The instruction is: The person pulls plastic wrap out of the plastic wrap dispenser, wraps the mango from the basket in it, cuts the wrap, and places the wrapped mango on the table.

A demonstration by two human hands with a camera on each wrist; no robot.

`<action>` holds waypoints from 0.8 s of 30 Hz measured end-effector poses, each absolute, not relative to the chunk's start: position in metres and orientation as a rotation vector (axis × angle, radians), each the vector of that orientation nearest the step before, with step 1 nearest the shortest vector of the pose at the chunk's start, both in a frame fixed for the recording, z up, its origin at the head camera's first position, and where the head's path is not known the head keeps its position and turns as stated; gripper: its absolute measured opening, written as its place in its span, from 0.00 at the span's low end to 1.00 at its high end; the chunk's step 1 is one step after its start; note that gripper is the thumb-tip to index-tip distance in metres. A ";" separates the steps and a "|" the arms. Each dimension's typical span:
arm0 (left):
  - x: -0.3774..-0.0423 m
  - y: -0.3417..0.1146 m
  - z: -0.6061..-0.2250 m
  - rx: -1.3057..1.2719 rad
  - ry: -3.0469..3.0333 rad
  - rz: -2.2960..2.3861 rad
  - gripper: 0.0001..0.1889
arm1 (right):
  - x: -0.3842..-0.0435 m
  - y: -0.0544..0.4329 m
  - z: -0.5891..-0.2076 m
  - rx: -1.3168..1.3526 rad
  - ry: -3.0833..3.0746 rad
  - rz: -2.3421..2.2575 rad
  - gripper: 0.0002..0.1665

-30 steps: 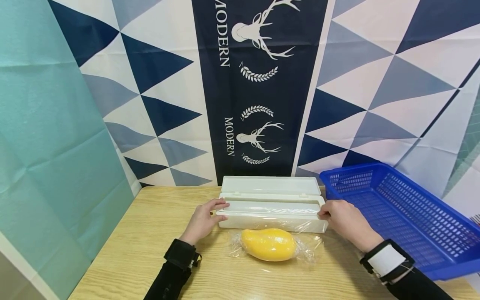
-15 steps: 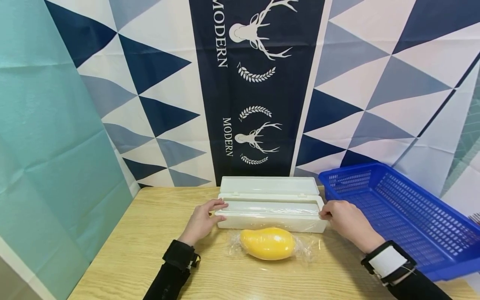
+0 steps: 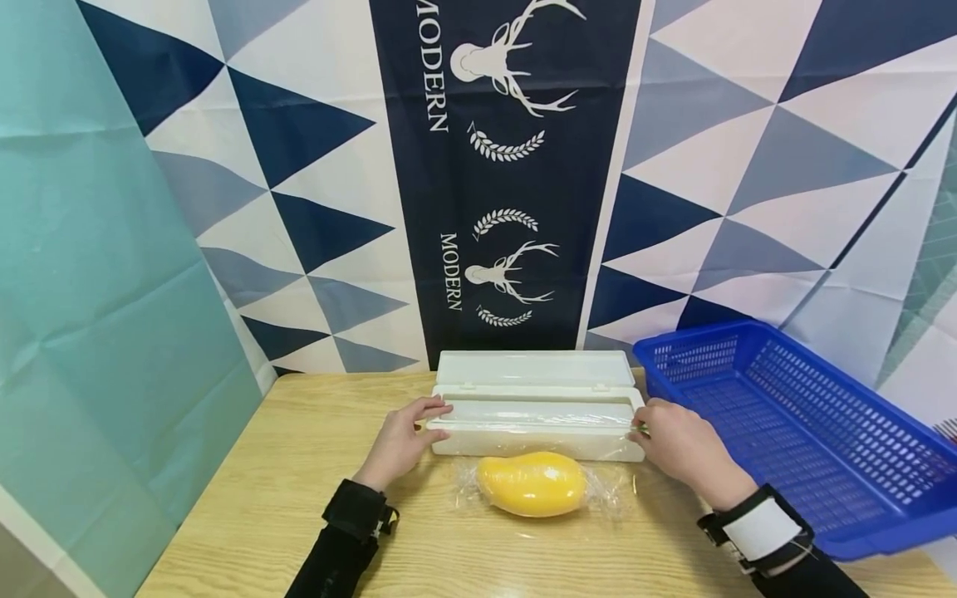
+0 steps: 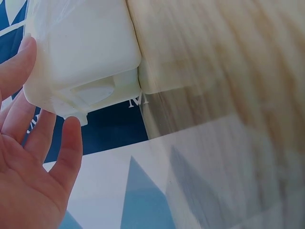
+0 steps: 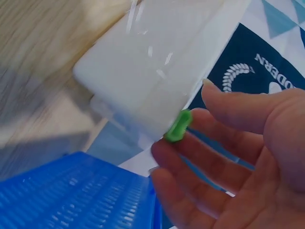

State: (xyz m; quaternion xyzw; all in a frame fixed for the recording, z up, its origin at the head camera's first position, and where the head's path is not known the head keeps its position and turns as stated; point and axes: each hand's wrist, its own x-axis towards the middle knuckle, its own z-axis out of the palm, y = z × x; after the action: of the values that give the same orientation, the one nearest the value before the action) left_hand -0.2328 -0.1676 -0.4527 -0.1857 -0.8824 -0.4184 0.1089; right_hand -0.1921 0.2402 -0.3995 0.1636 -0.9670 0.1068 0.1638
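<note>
A white cling film box lies on the table with its lid tipped back and a roll of clear film inside. My left hand grips its left end, thumb on the front wall and fingers over the top. At the right end is my right hand. Its fingertips touch a small green slide cutter at the box edge, while the thumb stands apart from it in the right wrist view. In front of the box, a yellow mango lies wrapped in clear film, twisted at both ends.
A blue plastic basket stands at the right, close beside the box and my right hand. The wooden table meets a patterned cloth backdrop behind the box. A turquoise cloth hangs at the left.
My right hand has shifted slightly left, and the green slide cutter now shows at its fingertips. The clear film near the mango's right end lies lower. My left hand keeps its grip.
</note>
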 end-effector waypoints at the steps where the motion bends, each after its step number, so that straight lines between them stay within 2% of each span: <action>1: -0.233 -0.168 -0.453 -0.547 -2.594 -1.233 0.21 | -0.192 0.238 -0.400 0.454 -2.766 0.305 0.08; 12: -0.236 -0.171 -0.455 -0.594 -2.588 -1.259 0.21 | -0.195 0.234 -0.413 0.362 -2.689 0.367 0.24; 19: -0.234 -0.171 -0.456 -0.660 -2.576 -1.248 0.17 | -0.199 0.239 -0.429 0.394 -2.605 0.368 0.18; 24: -0.235 -0.174 -0.455 -0.714 -2.559 -1.205 0.16 | -0.203 0.241 -0.425 0.450 -2.586 0.392 0.14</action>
State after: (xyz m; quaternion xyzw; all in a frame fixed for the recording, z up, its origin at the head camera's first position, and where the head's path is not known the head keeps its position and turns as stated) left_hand -0.2352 -0.1737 -0.4551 -0.2432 -0.8717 -0.4104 0.1118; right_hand -0.2029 0.2407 -0.4251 0.1645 -0.9455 0.1435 0.2415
